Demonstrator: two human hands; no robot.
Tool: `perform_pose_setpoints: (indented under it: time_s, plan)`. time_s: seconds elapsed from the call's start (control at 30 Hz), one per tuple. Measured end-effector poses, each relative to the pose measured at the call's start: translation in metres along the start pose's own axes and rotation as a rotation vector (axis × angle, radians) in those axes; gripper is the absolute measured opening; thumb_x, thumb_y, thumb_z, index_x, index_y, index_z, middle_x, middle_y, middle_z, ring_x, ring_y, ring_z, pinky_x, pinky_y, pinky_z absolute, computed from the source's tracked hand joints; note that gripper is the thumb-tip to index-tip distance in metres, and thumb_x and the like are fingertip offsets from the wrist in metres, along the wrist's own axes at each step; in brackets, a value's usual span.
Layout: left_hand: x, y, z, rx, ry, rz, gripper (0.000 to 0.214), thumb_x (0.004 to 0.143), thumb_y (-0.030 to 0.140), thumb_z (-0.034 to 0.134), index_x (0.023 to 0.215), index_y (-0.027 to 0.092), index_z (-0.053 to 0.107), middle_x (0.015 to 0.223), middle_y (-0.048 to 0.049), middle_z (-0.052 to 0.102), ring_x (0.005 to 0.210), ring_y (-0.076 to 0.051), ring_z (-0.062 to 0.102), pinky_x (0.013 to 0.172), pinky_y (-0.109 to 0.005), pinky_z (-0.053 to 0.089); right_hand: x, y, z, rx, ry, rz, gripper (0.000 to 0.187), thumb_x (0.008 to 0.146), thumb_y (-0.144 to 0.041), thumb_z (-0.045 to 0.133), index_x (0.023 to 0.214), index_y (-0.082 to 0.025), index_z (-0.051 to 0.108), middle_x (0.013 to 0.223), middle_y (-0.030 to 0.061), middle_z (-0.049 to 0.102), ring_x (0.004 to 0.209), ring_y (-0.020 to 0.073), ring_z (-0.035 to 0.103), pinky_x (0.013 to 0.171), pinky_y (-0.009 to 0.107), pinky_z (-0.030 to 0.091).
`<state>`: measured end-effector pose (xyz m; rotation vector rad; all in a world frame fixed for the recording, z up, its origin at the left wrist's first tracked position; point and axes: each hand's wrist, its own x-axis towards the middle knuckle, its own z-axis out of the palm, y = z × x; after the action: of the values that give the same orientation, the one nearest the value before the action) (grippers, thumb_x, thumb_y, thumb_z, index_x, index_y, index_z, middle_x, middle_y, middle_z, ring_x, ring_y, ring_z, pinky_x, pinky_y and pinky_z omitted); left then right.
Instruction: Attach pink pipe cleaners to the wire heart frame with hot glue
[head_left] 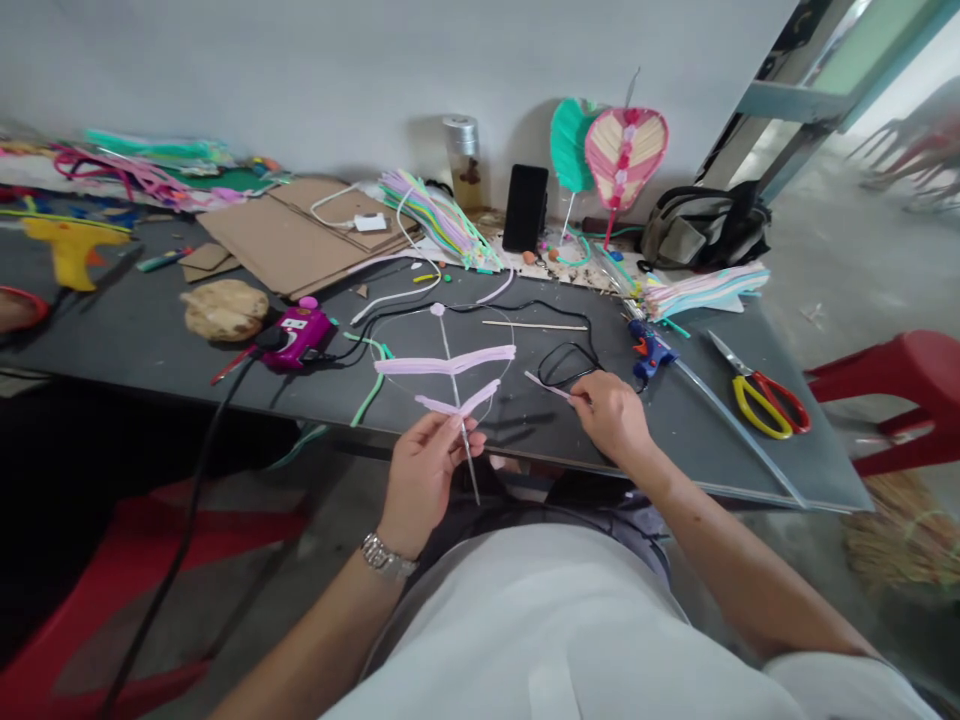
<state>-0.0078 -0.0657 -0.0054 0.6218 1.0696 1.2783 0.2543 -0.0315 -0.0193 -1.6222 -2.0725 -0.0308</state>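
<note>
Right here, my left hand (424, 480) is pinched round a thin rod (466, 450), thumb and fingers closed on it, holding the whole piece up just past the near edge of the worktop (135, 330). Two pink pipe cleaners (446, 361) cross that rod, with a fine wire loop (480, 312) arcing round them and a small pink bead (437, 310) at the top. It all looks very light: the rod stiff but slender, the pipe cleaners soft and bendable, the loop easily bent. Best grip looks low on the rod, below the crossing, well clear of the wire.

My right hand (611, 415) has its fingers together on a short pink pipe cleaner (546, 387), just over the near edge, beside a coiled black cable (566, 365). Close by sits a blue glue gun (651, 350), and toward the right corner, yellow-and-red scissors (761, 400). Along the far edge I've got a bundle of pastel pipe cleaners (435, 220), a black phone (525, 208) and a pink heart-shaped fan (625, 158). Off left, a purple glue gun (296, 335) and cardboard sheets (300, 235). No writing I can read from here
</note>
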Motion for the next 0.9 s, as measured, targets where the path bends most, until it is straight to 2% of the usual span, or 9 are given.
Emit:
perform_pose_setpoints:
  time_s: [0.13,0.2,0.3,0.4,0.47,0.53,0.63,0.77,0.9]
  plan:
    - [-0.005,-0.006,0.007,-0.024,-0.022,-0.031,0.032,0.068,0.037,0.089,0.081,0.014,0.072,0.078,-0.0020,0.072,0.066,-0.012,0.069,0.064,-0.025,0.057,0.006,-0.005,0.006,-0.009,-0.018,-0.022,0.017,0.085,-0.010,0.057,0.071,-0.020,0.057,0.072,0.0057,0.062,0.070,0.0202,0.054,0.065,0.031,0.037]
    - [-0.006,-0.008,0.010,-0.031,-0.035,-0.051,0.032,0.068,0.038,0.088,0.081,0.013,0.072,0.077,-0.0024,0.072,0.066,-0.013,0.069,0.063,-0.024,0.056,0.004,-0.010,-0.005,0.040,-0.041,-0.064,0.018,0.086,-0.010,0.055,0.071,-0.020,0.055,0.071,0.0042,0.060,0.069,0.0193,0.055,0.065,0.031,0.039]
    - [-0.005,-0.011,0.014,-0.037,-0.031,-0.048,0.033,0.066,0.039,0.089,0.079,0.013,0.071,0.076,-0.0025,0.072,0.067,-0.013,0.069,0.065,-0.025,0.057,-0.007,-0.017,-0.033,0.218,-0.070,-0.074,0.014,0.092,-0.017,0.055,0.079,-0.020,0.058,0.073,0.0015,0.061,0.067,0.0169,0.056,0.064,0.029,0.042]
    - [-0.005,-0.014,0.018,-0.040,-0.013,-0.062,0.034,0.066,0.038,0.089,0.078,0.014,0.068,0.077,-0.0019,0.072,0.069,-0.014,0.070,0.065,-0.026,0.056,-0.020,-0.030,-0.061,0.322,0.088,0.080,0.006,0.093,-0.022,0.062,0.088,-0.022,0.065,0.073,-0.0008,0.064,0.062,0.0152,0.056,0.061,0.028,0.042]
    - [-0.006,-0.017,0.022,-0.047,-0.026,-0.081,0.034,0.065,0.038,0.089,0.079,0.015,0.068,0.079,-0.0022,0.072,0.071,-0.015,0.071,0.065,-0.026,0.056,-0.023,-0.043,-0.069,0.354,0.149,0.095,0.006,0.092,-0.022,0.065,0.097,-0.023,0.068,0.078,0.0000,0.068,0.066,0.0159,0.060,0.062,0.028,0.045]
    - [-0.009,-0.020,0.027,-0.061,-0.056,-0.092,0.034,0.065,0.037,0.089,0.078,0.015,0.068,0.079,-0.0021,0.072,0.071,-0.016,0.071,0.064,-0.026,0.057,-0.022,-0.056,-0.068,0.409,0.105,-0.009,0.010,0.094,-0.021,0.064,0.102,-0.022,0.069,0.084,0.0016,0.070,0.074,0.0170,0.063,0.067,0.029,0.048]
    - [-0.014,-0.025,0.033,-0.069,-0.106,-0.086,0.031,0.066,0.035,0.089,0.077,0.014,0.068,0.075,-0.0011,0.070,0.070,-0.015,0.069,0.064,-0.026,0.056,-0.014,-0.071,-0.055,0.444,0.008,-0.185,0.013,0.097,-0.017,0.057,0.097,-0.021,0.069,0.087,0.0048,0.071,0.083,0.0187,0.065,0.075,0.031,0.051]
    - [-0.017,-0.027,0.034,-0.051,-0.137,-0.061,0.026,0.070,0.032,0.086,0.083,0.014,0.072,0.075,-0.0016,0.071,0.069,-0.013,0.066,0.065,-0.025,0.054,-0.004,-0.078,-0.037,0.330,-0.011,-0.263,0.017,0.098,-0.014,0.053,0.092,-0.016,0.069,0.083,0.0083,0.070,0.080,0.0208,0.062,0.075,0.034,0.049]
    - [-0.016,-0.026,0.033,-0.064,-0.140,-0.064,0.024,0.070,0.029,0.086,0.084,0.014,0.073,0.077,-0.0027,0.072,0.069,-0.013,0.065,0.068,-0.025,0.053,-0.004,-0.079,-0.031,0.281,-0.030,-0.325,0.017,0.096,-0.010,0.055,0.089,-0.015,0.070,0.082,0.0091,0.069,0.078,0.0210,0.062,0.073,0.033,0.048]
